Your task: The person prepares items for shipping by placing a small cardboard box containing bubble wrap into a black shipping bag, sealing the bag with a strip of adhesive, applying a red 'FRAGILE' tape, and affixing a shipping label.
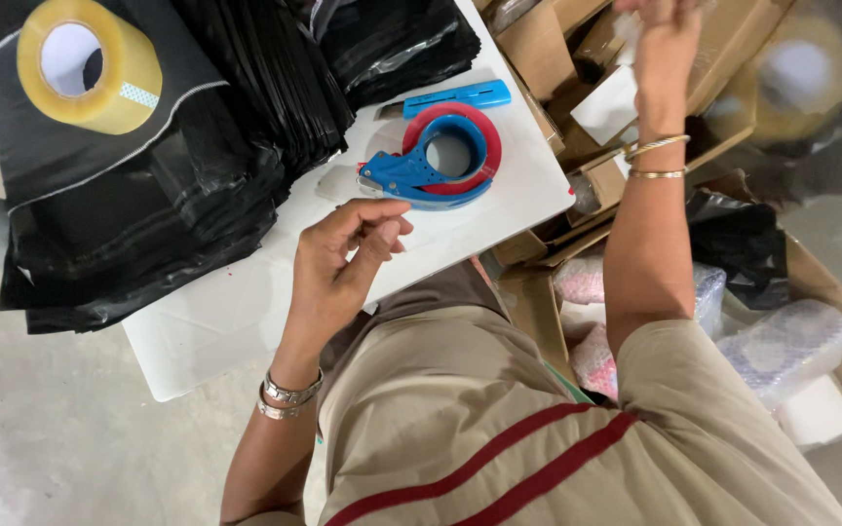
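Observation:
My left hand (343,258) hovers over the white table (216,321), fingers curled in toward the thumb with nothing visible in them. Just beyond it lies a blue and red tape dispenser (436,156), with a blue box cutter (455,97) behind that. My right hand (665,49) is raised at the top right over open cardboard boxes (548,49), next to a white box (608,105). Its fingers are cut off by the frame's edge and blurred.
A thick stack of black plastic bags (197,175) covers the table's left half, and a roll of yellowish packing tape (90,63) rests on it. Bubble-wrapped parcels (786,346) lie in a carton at the right. Grey concrete floor (51,429) shows below.

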